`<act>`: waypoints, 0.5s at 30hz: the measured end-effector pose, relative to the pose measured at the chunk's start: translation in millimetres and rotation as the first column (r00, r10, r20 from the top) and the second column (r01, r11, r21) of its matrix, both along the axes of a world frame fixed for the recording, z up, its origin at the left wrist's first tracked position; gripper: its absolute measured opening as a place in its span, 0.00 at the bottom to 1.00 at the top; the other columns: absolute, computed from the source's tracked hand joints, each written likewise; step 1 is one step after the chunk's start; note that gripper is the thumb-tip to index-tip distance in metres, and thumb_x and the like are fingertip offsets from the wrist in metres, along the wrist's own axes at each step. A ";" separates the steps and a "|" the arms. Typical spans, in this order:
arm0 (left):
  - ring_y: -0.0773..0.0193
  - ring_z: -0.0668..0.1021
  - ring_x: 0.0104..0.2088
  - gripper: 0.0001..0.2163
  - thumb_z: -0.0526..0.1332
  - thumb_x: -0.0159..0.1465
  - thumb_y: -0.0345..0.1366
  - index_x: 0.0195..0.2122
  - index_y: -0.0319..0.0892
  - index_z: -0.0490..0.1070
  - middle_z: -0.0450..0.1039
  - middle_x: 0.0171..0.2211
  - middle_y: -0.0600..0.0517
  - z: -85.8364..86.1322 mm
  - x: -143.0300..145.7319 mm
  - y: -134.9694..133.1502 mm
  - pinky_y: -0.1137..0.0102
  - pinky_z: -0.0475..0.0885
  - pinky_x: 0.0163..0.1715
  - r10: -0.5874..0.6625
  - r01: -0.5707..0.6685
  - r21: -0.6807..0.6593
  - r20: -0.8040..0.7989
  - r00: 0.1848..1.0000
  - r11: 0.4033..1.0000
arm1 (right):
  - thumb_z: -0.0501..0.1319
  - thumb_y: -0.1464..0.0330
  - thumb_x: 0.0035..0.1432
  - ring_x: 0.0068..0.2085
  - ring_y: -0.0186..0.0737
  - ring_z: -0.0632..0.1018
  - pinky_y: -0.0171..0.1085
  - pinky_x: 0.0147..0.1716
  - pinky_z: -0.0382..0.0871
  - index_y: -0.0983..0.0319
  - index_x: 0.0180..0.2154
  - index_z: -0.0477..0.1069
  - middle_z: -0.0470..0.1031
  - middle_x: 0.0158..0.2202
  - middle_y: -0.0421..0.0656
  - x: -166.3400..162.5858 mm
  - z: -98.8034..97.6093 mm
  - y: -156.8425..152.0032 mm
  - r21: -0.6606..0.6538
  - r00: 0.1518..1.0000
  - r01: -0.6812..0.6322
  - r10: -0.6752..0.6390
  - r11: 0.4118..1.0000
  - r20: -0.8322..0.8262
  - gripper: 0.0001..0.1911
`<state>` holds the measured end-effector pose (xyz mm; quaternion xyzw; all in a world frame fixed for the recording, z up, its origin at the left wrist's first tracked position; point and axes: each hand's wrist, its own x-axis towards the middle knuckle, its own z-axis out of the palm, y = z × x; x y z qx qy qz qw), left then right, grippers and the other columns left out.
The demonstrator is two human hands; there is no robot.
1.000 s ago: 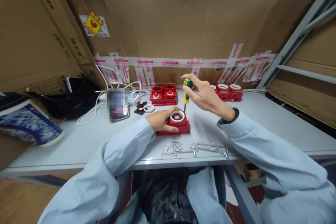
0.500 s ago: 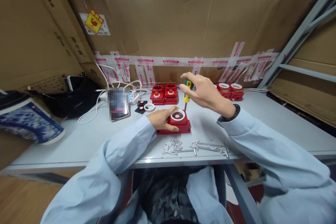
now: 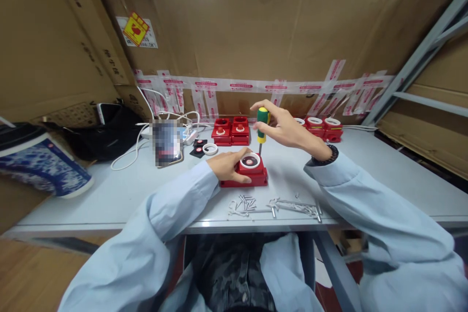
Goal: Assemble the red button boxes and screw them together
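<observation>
My left hand (image 3: 231,166) is closed around the left side of a red box-shaped housing (image 3: 259,175), holding it on the table. A white ring (image 3: 252,165) surrounds a dark round plate on the housing's top. In my right hand (image 3: 283,124) is a screwdriver (image 3: 262,124) with a green and yellow handle, gripped between thumb and fingers. It stands nearly upright, its shaft meeting the housing's back right corner. Whether a screw sits under the tip is hidden. Several loose screws (image 3: 247,202) lie in front of the housing, near the table's front edge.
Red housings (image 3: 231,134) stand at the back, and more with white rings (image 3: 324,130) at the back right. Left of centre are a loose white ring (image 3: 210,149), black plates (image 3: 198,150), a phone (image 3: 167,144) and white cables. A patterned cup (image 3: 54,165) stands far left.
The screwdriver handle has turned in my right hand, showing more green, and stands more upright. My left hand stays on the housing. The whole view has shifted slightly.
</observation>
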<state>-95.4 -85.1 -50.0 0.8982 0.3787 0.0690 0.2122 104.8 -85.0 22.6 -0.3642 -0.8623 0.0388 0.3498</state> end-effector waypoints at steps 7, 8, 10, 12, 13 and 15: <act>0.53 0.77 0.45 0.32 0.65 0.52 0.52 0.55 0.47 0.57 0.74 0.47 0.48 -2.2 -0.1 1.0 0.67 0.67 0.45 0.005 -0.005 0.004 0.014 1.000 1.000 | 0.57 0.58 0.59 0.24 0.35 0.66 0.34 0.27 0.57 0.60 0.42 0.70 0.70 0.25 0.39 -5.2 1.3 -0.8 0.132 0.966 0.255 -0.257 0.958 -0.003 0.15; 0.53 0.77 0.45 0.32 0.65 0.52 0.52 0.55 0.47 0.57 0.74 0.47 0.48 -2.1 0.0 0.8 0.67 0.67 0.45 0.002 -0.002 0.005 0.014 1.000 1.000 | 0.55 0.60 0.60 0.26 0.35 0.68 0.35 0.28 0.58 0.60 0.44 0.70 0.72 0.27 0.40 -5.0 1.8 -0.8 0.108 0.976 0.217 -0.217 0.970 -0.010 0.15; 0.52 0.77 0.45 0.32 0.64 0.52 0.52 0.55 0.47 0.57 0.74 0.47 0.48 -1.6 0.1 0.2 0.66 0.67 0.45 0.000 0.000 0.011 0.015 1.000 1.000 | 0.52 0.63 0.62 0.29 0.36 0.71 0.34 0.30 0.61 0.61 0.48 0.68 0.74 0.32 0.41 -3.9 1.8 0.1 0.025 0.996 0.071 -0.069 0.997 -0.054 0.15; 0.51 0.77 0.45 0.33 0.64 0.52 0.52 0.56 0.47 0.57 0.74 0.48 0.48 -0.8 0.4 -0.5 0.66 0.67 0.44 0.009 -0.009 0.015 0.012 1.000 1.000 | 0.52 0.63 0.62 0.29 0.35 0.71 0.34 0.30 0.62 0.61 0.47 0.68 0.74 0.32 0.41 -3.0 0.0 1.7 -0.005 0.994 -0.015 0.015 1.000 -0.109 0.15; 0.51 0.77 0.45 0.33 0.64 0.52 0.52 0.56 0.47 0.56 0.74 0.48 0.48 -0.4 0.6 -0.8 0.66 0.67 0.44 0.016 -0.016 0.013 0.007 1.000 1.000 | 0.53 0.61 0.61 0.28 0.34 0.70 0.34 0.30 0.62 0.61 0.46 0.69 0.73 0.31 0.40 -2.8 -1.4 2.3 0.015 0.992 0.003 -0.001 1.000 -0.125 0.15; 0.51 0.77 0.45 0.34 0.64 0.52 0.52 0.57 0.47 0.56 0.74 0.49 0.48 0.3 1.1 -1.4 0.66 0.67 0.44 0.024 -0.024 0.006 -0.001 1.000 1.000 | 0.55 0.58 0.60 0.25 0.34 0.68 0.34 0.29 0.60 0.61 0.42 0.71 0.71 0.26 0.39 -2.6 -3.8 2.8 0.091 0.986 0.131 -0.120 0.987 -0.117 0.16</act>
